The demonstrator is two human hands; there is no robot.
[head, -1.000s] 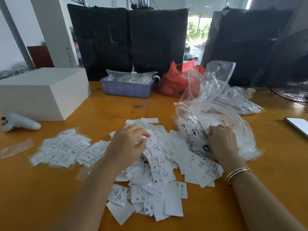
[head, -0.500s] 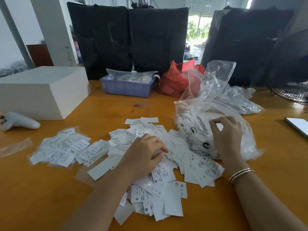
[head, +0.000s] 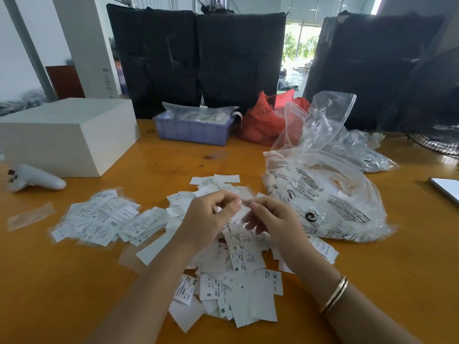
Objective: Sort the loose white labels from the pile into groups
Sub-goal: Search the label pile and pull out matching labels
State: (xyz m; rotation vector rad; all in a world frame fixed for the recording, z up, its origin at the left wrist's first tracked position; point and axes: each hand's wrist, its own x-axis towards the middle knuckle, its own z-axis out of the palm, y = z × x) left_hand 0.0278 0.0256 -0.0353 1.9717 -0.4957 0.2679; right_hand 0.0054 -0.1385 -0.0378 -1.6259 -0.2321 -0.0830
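Observation:
A loose pile of white labels (head: 238, 276) with printed size letters lies on the orange table (head: 62, 294) in front of me. A second, flatter group of labels (head: 99, 219) is spread to its left. My left hand (head: 208, 219) and my right hand (head: 275, 222) are raised together over the pile's far part. Their fingertips meet on a small blurred white label (head: 245, 197), which both hands pinch. A clear printed plastic bag (head: 327, 202) holding more white labels lies just right of my right hand.
A white box (head: 69, 137) and a white controller (head: 34, 180) sit at the left. At the back stand a blue tray (head: 193, 131) and a red bag (head: 263, 125), with black wrapped bundles behind. A phone (head: 447, 188) and a fan (head: 437, 142) are at the right.
My left hand has lifted off the pile and my right hand has left the plastic bag. Both have come together over the pile, pinching one label.

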